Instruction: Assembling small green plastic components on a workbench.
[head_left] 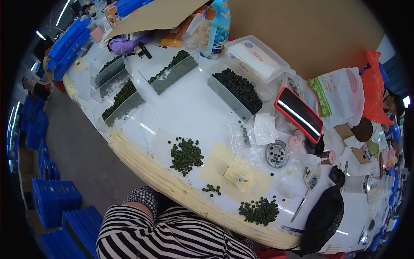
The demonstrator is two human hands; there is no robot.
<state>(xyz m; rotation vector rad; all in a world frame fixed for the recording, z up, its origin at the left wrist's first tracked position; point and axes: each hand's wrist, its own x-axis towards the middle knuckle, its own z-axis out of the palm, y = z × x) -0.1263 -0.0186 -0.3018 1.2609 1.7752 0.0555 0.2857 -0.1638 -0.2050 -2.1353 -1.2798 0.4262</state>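
where the striped garment (pixel 185 233) meets the near edge of the table (pixel 172 105), i find both hands outside my remote view; i cannot tell whether the left hand or the right hand is clenched, released or grasping anything.

nearest items, on the white tabletop:
- left pile (pixel 186 156): small dark green rounded pieces, heaped, with a few strays at its far side.
- small cluster (pixel 211 190): similar green pieces, loosely spread, between the two piles and nearer than the left one.
- right pile (pixel 259 211): similar pieces, close to the near edge, strays on its right.
- pale block (pixel 238 178): lying on a yellowish sheet (pixel 214 166) between the piles, a small tip showing at its right part.

farther items, as i list them:
- clear trays, three at far left, one with its wall (pixel 177 74) facing near; green pieces inside each.
- clear tray (pixel 227 100) at far centre, filled with near-black pieces.
- white-lidded box (pixel 258 58), just beyond that tray.
- phone (pixel 299 114) in a red case, tilted, right of centre.
- round grey dish (pixel 276 154), holding a few pieces, near side of the phone.
- slim metal tool (pixel 300 206), right of the right pile.
- black bag (pixel 323 220), at the near right edge.
- blue crates (pixel 56 198), left, on the floor.
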